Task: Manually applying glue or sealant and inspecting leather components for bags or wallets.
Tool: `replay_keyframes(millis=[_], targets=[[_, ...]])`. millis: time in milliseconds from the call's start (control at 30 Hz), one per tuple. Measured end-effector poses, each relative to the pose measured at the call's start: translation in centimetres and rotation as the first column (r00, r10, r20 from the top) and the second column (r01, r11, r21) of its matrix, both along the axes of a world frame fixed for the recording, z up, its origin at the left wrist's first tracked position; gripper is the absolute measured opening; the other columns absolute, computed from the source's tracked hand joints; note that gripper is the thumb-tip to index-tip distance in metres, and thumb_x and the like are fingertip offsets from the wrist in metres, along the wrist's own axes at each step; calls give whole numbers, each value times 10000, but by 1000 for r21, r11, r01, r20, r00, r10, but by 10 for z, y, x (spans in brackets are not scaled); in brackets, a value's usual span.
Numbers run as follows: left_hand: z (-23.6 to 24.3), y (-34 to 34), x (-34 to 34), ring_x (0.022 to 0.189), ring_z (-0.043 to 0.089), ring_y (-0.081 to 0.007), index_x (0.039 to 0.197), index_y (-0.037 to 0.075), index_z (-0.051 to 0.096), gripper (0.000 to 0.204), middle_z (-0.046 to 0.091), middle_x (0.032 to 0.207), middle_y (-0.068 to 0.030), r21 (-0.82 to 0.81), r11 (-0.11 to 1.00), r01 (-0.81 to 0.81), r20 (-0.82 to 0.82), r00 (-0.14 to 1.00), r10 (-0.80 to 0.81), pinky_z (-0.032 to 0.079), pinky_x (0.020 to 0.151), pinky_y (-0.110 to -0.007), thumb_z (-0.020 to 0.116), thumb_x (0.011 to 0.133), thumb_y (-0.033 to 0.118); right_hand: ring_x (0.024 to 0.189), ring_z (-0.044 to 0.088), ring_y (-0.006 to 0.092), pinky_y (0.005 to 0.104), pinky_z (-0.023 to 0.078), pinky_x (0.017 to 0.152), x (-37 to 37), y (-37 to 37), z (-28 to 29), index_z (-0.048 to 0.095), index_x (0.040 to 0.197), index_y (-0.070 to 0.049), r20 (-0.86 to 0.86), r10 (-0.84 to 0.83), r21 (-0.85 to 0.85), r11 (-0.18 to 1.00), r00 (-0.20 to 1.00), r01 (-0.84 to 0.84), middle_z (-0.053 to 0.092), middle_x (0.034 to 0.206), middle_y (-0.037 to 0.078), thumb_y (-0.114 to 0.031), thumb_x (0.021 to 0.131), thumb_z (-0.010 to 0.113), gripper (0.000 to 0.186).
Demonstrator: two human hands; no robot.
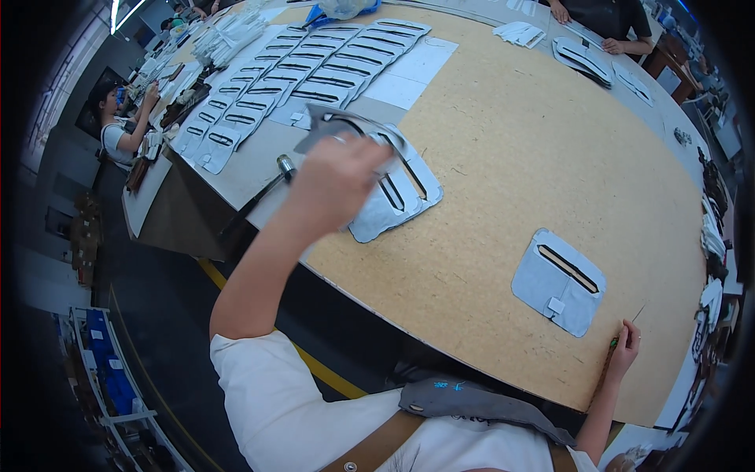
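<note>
The left hand's (338, 181) grip seems to grasp a blurred grey piece (311, 130), which could snag and skew the overlapping slotted panels (375, 220) if swept low; a lone panel (560, 285), flat on the tabletop (472, 263), risks scratching if the right hand (624, 358), pinching a thin tool (638, 315), slips.

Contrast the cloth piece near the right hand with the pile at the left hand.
The cloth piece lies alone; the pile has pieces overlapping. The cloth piece is uncovered; the left hand partly hides the pile. Both are pale grey-blue with black-edged slots.
</note>
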State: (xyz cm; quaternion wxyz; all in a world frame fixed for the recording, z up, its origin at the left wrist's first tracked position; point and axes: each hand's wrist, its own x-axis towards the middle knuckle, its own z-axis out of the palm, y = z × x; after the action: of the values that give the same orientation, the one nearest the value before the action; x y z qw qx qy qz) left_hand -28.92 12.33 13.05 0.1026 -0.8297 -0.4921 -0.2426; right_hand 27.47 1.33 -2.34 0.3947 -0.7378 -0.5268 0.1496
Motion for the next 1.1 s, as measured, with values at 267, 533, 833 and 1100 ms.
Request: replay_keyframes(millis=[267, 533, 833, 1100], targets=[[-53, 113, -27, 985, 562, -311, 1056, 15, 605, 429, 605, 1063, -146, -518, 823, -233, 117, 934, 338, 450, 820, -371, 542, 874, 397, 781, 483, 103, 228, 401, 688, 7, 0, -9, 584, 965, -4, -14, -2, 47, 999, 1000, 2, 521, 866, 20, -53, 908, 491, 119], [-132, 255, -103, 1266, 336, -375, 1333, 69, 367, 738, 337, 1382, -153, -447, 489, -749, -186, 613, 768, 341, 905, -632, 619, 766, 469, 641, 391, 73, 210, 325, 567, -6, -1, -1, 597, 895, -12, 133, -50, -19, 998, 990, 53, 441, 754, -4, -25, 883, 499, 100], [-142, 277, -135, 1032, 534, -433, 1240, 99, 429, 401, 484, 1214, -167, -375, 594, -712, -382, 702, 601, 487, 825, -473, 471, 841, 95, 653, 394, 75, 210, 329, 586, -7, 0, -3, 594, 895, -5, 88, -73, 20, 997, 993, 72, 440, 760, -4, -20, 880, 507, 90], [-71, 204, -64, 874, 608, -245, 1137, 120, 575, 326, 588, 1079, -117, -568, 778, -269, -66, 957, 283, 507, 764, -365, 525, 818, 73, 657, 399, 80, 212, 333, 592, 0, 2, -8, 593, 905, 2, 58, -67, -27, 997, 996, 69, 448, 770, -1, -16, 883, 501, 96]])
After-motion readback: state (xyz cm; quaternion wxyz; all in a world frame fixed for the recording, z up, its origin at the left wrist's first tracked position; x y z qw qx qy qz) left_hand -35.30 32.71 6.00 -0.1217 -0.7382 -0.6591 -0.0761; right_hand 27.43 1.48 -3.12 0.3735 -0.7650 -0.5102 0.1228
